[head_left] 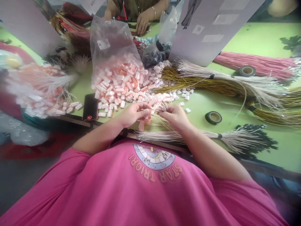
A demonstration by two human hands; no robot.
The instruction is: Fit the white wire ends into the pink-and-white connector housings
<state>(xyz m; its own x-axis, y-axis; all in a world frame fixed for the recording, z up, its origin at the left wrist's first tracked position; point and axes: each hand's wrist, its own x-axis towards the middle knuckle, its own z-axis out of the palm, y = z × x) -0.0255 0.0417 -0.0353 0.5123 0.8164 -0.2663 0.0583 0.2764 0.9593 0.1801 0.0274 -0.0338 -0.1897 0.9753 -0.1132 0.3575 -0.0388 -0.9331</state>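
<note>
My left hand (134, 113) is closed around small pink-and-white plastic connectors (142, 124) just above the table's near edge. My right hand (175, 115) pinches the ends of thin cream wires (162, 108), fingertips almost touching the left hand. A tied bundle of cream wires (211, 135) lies across the table under my right forearm. A big heap of the same connectors (122, 86) spills from an open clear plastic bag (110, 44) just beyond my hands.
A black phone (90, 106) lies left of the heap. Two rolls of dark tape (213, 117) (246, 71), gold wire bundles (211, 84) and pink wire bundles (258, 64) fill the green table (258, 34) on the right. Another person's hand (142, 22) rests at the far side.
</note>
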